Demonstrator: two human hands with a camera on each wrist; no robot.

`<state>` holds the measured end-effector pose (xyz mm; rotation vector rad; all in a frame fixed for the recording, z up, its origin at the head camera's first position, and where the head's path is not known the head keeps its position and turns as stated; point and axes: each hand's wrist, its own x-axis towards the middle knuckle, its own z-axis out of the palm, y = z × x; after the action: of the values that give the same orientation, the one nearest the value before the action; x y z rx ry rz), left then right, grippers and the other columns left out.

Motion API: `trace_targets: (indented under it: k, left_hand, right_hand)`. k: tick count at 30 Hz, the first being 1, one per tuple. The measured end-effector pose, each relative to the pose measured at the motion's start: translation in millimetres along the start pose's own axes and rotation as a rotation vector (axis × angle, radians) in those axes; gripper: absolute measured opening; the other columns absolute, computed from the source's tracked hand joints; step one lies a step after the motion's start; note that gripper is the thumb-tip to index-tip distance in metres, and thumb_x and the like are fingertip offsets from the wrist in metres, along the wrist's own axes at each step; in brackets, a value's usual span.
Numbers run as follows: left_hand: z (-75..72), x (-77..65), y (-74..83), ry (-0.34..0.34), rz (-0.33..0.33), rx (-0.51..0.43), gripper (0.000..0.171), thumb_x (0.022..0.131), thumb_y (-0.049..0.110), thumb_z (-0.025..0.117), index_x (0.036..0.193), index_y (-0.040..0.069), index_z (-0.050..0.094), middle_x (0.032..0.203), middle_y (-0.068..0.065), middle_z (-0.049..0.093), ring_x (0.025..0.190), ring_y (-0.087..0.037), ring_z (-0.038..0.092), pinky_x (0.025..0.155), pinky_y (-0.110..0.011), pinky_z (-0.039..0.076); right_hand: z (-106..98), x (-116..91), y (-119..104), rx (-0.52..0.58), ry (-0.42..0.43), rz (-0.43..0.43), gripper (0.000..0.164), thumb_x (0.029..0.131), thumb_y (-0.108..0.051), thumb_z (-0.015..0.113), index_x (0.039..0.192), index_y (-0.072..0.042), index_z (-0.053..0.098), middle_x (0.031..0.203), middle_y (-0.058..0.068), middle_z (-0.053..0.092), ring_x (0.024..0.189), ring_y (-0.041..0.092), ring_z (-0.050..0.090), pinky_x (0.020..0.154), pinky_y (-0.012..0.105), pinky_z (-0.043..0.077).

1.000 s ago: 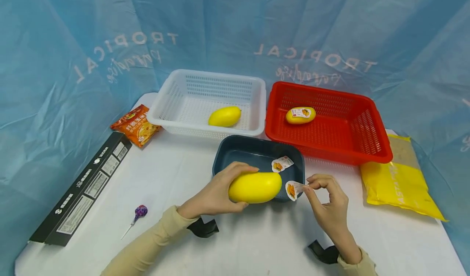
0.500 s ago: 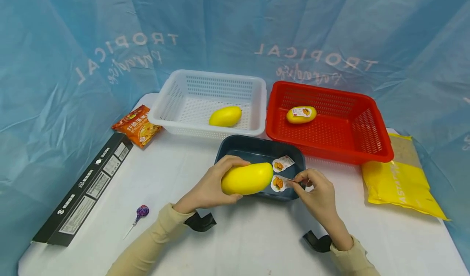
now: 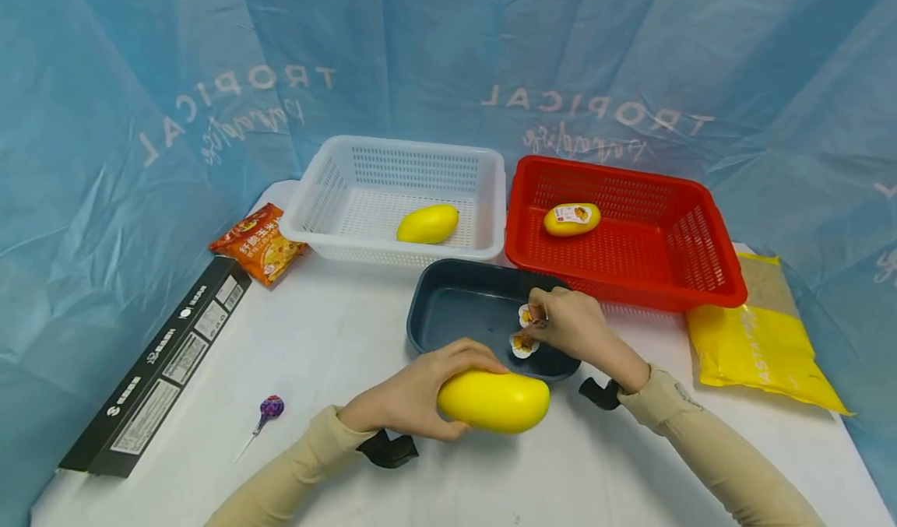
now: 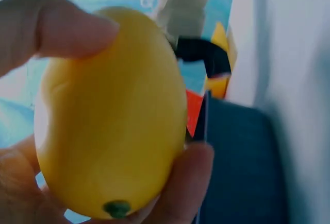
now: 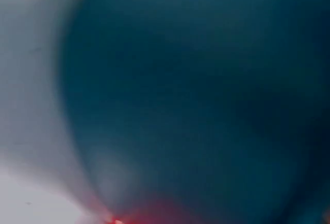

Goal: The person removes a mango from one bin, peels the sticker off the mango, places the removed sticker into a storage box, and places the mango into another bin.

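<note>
My left hand [image 3: 427, 387] grips a smooth yellow mango [image 3: 494, 401] just in front of the dark blue tray [image 3: 448, 309]. In the left wrist view the thumb presses on the mango [image 4: 116, 110], whose green stem end faces the camera. Over the right part of the tray, my right hand [image 3: 571, 321] pinches a white sticker label [image 3: 524, 346] with an orange fruit picture. A second label [image 3: 524, 314] lies on the tray beside it, mostly hidden under the fingers. The right wrist view is blurred and filled by the tray [image 5: 196, 95].
Behind the tray, a white basket [image 3: 392, 254] holds another mango [image 3: 427, 224], and a red basket [image 3: 631, 289] holds a labelled one [image 3: 571, 219]. At left lie an orange snack bag [image 3: 261, 244], a long black box [image 3: 157, 367] and a lollipop [image 3: 269, 408]. A yellow bag [image 3: 764, 356] lies right.
My right hand has moved left and forward with the label, down into the tray over the other label. After a small leftward shift, my left hand has drawn the mango back toward the body.
</note>
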<state>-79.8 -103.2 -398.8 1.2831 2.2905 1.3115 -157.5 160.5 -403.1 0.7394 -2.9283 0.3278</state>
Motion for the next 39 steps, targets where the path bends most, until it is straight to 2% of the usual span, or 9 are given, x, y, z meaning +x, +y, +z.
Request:
trace_targets:
  k: [4, 9, 14, 18, 24, 28, 33, 36, 39]
  left_hand:
    - [8.5, 1.4, -1.5, -0.088, 0.027, -0.011, 0.069, 0.072, 0.017, 0.074, 0.136, 0.027, 0.049, 0.136, 0.006, 0.046, 0.119, -0.01, 0.049, 0.101, -0.031, 0.043]
    - [19.9, 1.4, -5.5, -0.148, 0.05, 0.013, 0.069, 0.074, 0.019, 0.074, 0.137, 0.026, 0.048, 0.137, 0.004, 0.046, 0.118, -0.009, 0.049, 0.102, -0.028, 0.043]
    - [29.6, 1.9, -5.9, -0.198, 0.043, -0.004, 0.067, 0.074, 0.02, 0.073, 0.136, 0.026, 0.048, 0.136, 0.005, 0.046, 0.117, -0.006, 0.049, 0.102, -0.025, 0.042]
    - [29.7, 1.4, -4.6, -0.201, 0.024, -0.012, 0.067, 0.074, 0.021, 0.073, 0.136, 0.027, 0.048, 0.137, 0.005, 0.046, 0.117, -0.007, 0.049, 0.102, -0.025, 0.042]
    - [22.1, 1.0, -4.4, -0.14, 0.005, -0.001, 0.068, 0.075, 0.02, 0.074, 0.137, 0.028, 0.048, 0.138, 0.005, 0.046, 0.119, -0.009, 0.048, 0.104, -0.03, 0.042]
    - [14.2, 0.9, -6.8, -0.078, -0.003, -0.019, 0.068, 0.074, 0.02, 0.074, 0.136, 0.027, 0.049, 0.137, 0.006, 0.047, 0.12, -0.01, 0.048, 0.103, -0.032, 0.043]
    - [-4.5, -1.1, -10.0, 0.031, -0.002, -0.014, 0.068, 0.072, 0.019, 0.075, 0.136, 0.023, 0.05, 0.137, 0.002, 0.048, 0.121, -0.015, 0.047, 0.1, -0.036, 0.044]
    - [-20.6, -1.2, -11.3, 0.109, -0.007, 0.013, 0.069, 0.072, 0.017, 0.076, 0.136, 0.021, 0.05, 0.137, 0.0, 0.048, 0.123, -0.018, 0.046, 0.101, -0.039, 0.044]
    - [-40.1, -0.4, -13.9, 0.203, -0.032, 0.039, 0.069, 0.073, 0.016, 0.076, 0.137, 0.019, 0.05, 0.138, -0.003, 0.048, 0.123, -0.02, 0.046, 0.101, -0.044, 0.042]
  right_hand:
    - [13, 8, 4, -0.038, -0.042, -0.053, 0.04, 0.064, -0.04, 0.088, 0.074, -0.02, 0.054, 0.062, -0.005, 0.048, 0.056, 0.011, 0.043, 0.048, 0.023, 0.031]
    - [26, 11, 4, -0.1, -0.059, -0.109, 0.043, 0.062, -0.041, 0.089, 0.074, -0.02, 0.054, 0.06, -0.007, 0.051, 0.06, 0.012, 0.048, 0.056, 0.026, 0.033]
    - [32, 10, 4, -0.174, -0.062, -0.091, 0.053, 0.055, -0.05, 0.09, 0.079, -0.019, 0.054, 0.062, -0.006, 0.053, 0.067, 0.017, 0.052, 0.063, 0.031, 0.032]
    - [34, 11, 4, -0.202, -0.042, -0.089, 0.061, 0.052, -0.056, 0.089, 0.085, -0.018, 0.055, 0.065, -0.005, 0.056, 0.069, 0.019, 0.053, 0.066, 0.034, 0.033]
    - [36, 12, 6, -0.213, 0.009, -0.083, 0.077, 0.048, -0.058, 0.09, 0.1, -0.015, 0.053, 0.074, -0.002, 0.062, 0.071, 0.021, 0.056, 0.063, 0.033, 0.033]
    - [32, 7, -1, -0.096, 0.036, -0.075, 0.074, 0.055, -0.054, 0.089, 0.108, -0.013, 0.056, 0.084, 0.001, 0.066, 0.075, 0.02, 0.058, 0.065, 0.031, 0.042]
    - [20, 3, -24, 0.246, 0.053, -0.039, 0.059, 0.075, -0.042, 0.081, 0.119, -0.01, 0.059, 0.109, 0.007, 0.065, 0.094, 0.022, 0.06, 0.081, 0.036, 0.053]
    - [15, 7, -36, 0.402, 0.112, -0.008, 0.055, 0.082, -0.034, 0.077, 0.126, -0.01, 0.055, 0.125, 0.008, 0.059, 0.111, 0.026, 0.056, 0.095, 0.043, 0.05]
    - [13, 14, -46, 0.468, 0.16, -0.002, 0.056, 0.084, -0.023, 0.075, 0.133, -0.008, 0.051, 0.139, 0.01, 0.05, 0.127, 0.029, 0.047, 0.107, 0.05, 0.041]
